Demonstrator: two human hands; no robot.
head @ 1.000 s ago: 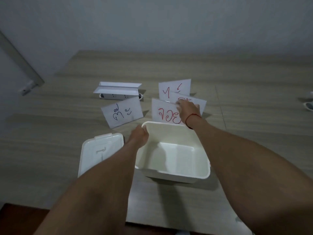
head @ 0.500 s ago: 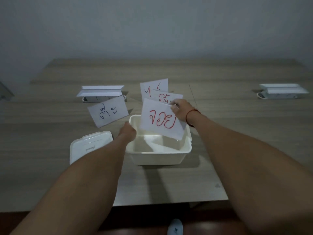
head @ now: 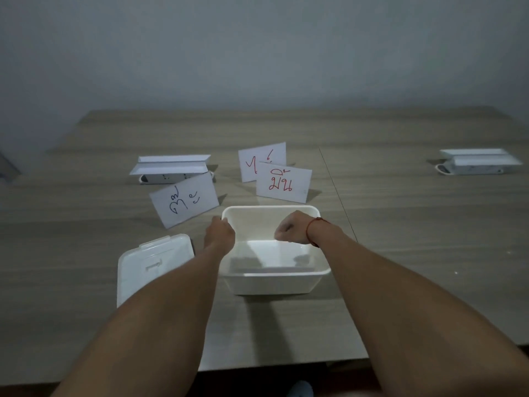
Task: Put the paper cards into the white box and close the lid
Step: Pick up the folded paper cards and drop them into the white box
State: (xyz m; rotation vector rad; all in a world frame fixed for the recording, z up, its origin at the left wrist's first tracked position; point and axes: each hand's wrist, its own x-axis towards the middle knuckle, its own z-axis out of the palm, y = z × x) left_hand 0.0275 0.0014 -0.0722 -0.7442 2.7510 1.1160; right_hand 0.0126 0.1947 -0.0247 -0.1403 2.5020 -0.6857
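The white box point(head: 272, 282) stands open, its mouth partly taken up by the right hand point(head: 292, 229) dipping in and the left hand point(head: 220, 233) at its far-left corner. The lid point(head: 151, 265) lies just left. 3 paper cards point(head: 184, 200) point(head: 262, 161) point(head: 283, 181) stand close behind the box. The table point(head: 415, 253) to the right is bare.

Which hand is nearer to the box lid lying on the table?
Left. The left hand grips the white box's left rim, just right of the lid. The right hand is inside the box, farther away.
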